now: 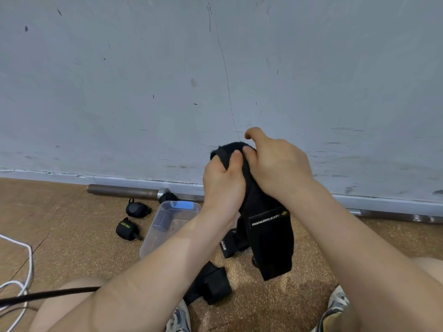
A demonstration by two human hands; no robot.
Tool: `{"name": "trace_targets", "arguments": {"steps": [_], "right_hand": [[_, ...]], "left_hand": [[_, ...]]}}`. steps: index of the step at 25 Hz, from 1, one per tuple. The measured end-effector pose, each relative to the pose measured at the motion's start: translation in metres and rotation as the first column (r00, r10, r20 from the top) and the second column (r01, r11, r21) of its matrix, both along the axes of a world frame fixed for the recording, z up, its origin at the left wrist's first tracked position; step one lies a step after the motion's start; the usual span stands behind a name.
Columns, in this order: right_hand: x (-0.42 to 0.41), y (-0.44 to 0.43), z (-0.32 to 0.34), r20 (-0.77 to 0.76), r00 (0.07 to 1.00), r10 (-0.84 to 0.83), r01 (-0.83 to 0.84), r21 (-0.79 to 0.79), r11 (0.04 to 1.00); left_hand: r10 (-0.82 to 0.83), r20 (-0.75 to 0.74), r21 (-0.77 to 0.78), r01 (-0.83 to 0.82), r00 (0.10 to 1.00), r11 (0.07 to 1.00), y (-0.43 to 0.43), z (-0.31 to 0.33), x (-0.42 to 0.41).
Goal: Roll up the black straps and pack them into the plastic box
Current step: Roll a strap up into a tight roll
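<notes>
Nearest, betw. the shoes, a loose strap (213, 283) lies crumpled on the floor, not yet rolled. Above it the held strap (271, 238) hangs from both hands. The left hand (223, 185) is curled round its top edge. The right hand (278, 166) is clamped on the bunched top beside it, index finger lifted clear. It looks like soft, light, floppy fabric w/ no stiffness. Prob. best pinched at one end & rolled tight, since a slack roll would likely spring open. Its white label reads approx. "MANUEKLEAR"; a smaller tag lower left is too blurred to read. Beyond the left forearm the plastic box (149, 238) sits open on the floor, w/ something dark & something blue inside. Left of it are two rolled straps: the near roll (126, 230) w/ green "XUEYING", the far roll (136, 208) w/ no print visible. Further back a metal bar (124, 190) lies along the wall.
</notes>
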State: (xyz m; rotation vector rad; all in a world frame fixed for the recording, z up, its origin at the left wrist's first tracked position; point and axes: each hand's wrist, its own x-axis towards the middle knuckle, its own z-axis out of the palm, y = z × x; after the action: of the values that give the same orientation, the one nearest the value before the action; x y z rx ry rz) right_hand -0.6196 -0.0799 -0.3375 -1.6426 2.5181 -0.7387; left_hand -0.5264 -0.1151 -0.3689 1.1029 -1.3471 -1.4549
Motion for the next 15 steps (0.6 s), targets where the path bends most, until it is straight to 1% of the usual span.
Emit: {"name": "trace_targets", "arguments": {"steps": [1,2,3,4,5,6,7,8,9,10,11,12,13,14,15], "right_hand": [[0.007,0.007,0.004,-0.164,0.986,-0.024,0.017,-0.047,0.999],[0.012,0.013,0.008,-0.222,0.975,-0.018,0.0,-0.081,0.997],[0.017,0.019,0.011,-0.209,0.978,0.018,-0.032,-0.061,0.998],[0.02,0.024,0.013,-0.167,0.983,0.082,-0.08,0.017,0.997],[0.022,0.027,0.011,-0.1,0.985,0.142,-0.129,0.121,0.984],[0.022,0.028,0.006,-0.004,0.983,0.186,-0.182,0.186,0.966],[0.02,0.028,0.001,0.101,0.973,0.208,-0.223,0.176,0.959],[0.015,0.025,-0.007,0.163,0.965,0.204,-0.225,0.123,0.966],[0.01,0.022,-0.015,0.193,0.962,0.193,-0.208,0.058,0.977],[0.006,0.018,-0.022,0.248,0.953,0.177,-0.185,0.011,0.983],[0.002,0.015,-0.026,0.364,0.918,0.159,-0.166,-0.013,0.986],[-0.001,0.014,-0.027,0.524,0.838,0.15,-0.167,-0.016,0.986],[-0.004,0.015,-0.025,0.693,0.706,0.147,-0.187,-0.017,0.982],[-0.006,0.016,-0.022,0.832,0.538,0.137,-0.203,-0.03,0.979],[-0.006,0.017,-0.019,0.92,0.375,0.112,-0.198,-0.038,0.979]], "left_hand": [[0.024,0.015,-0.037,-0.024,1.0,0.999,-0.002,0.002,0.0],[0.064,0.037,-0.076,-0.061,0.997,0.995,-0.005,0.006,0.001],[0.101,0.069,-0.097,-0.094,0.992,0.991,-0.01,0.009,0.002],[0.114,0.094,-0.09,-0.106,0.989,0.99,-0.014,0.013,0.004],[0.097,0.105,-0.046,-0.092,0.99,0.995,-0.018,0.015,0.004],[0.053,0.116,0.006,-0.054,0.992,0.999,-0.018,0.018,0.005],[-0.013,0.141,0.034,0.009,0.99,0.999,-0.017,0.021,0.007],[-0.1,0.19,0.023,0.098,0.977,0.995,-0.019,0.022,0.009],[-0.2,0.292,-0.01,0.212,0.935,0.977,-0.02,0.024,0.011],[-0.277,0.437,-0.073,0.34,0.856,0.937,-0.02,0.027,0.016],[-0.233,0.637,-0.202,0.451,0.734,0.869,-0.019,0.03,0.021],[0.004,0.797,-0.396,0.518,0.603,0.758,-0.019,0.034,0.026],[0.294,0.788,-0.595,0.544,0.541,0.592,-0.021,0.039,0.03],[0.461,0.66,-0.751,0.502,0.593,0.429,-0.023,0.045,0.033],[0.466,0.567,-0.821,0.417,0.679,0.39,-0.028,0.049,0.037]]}}
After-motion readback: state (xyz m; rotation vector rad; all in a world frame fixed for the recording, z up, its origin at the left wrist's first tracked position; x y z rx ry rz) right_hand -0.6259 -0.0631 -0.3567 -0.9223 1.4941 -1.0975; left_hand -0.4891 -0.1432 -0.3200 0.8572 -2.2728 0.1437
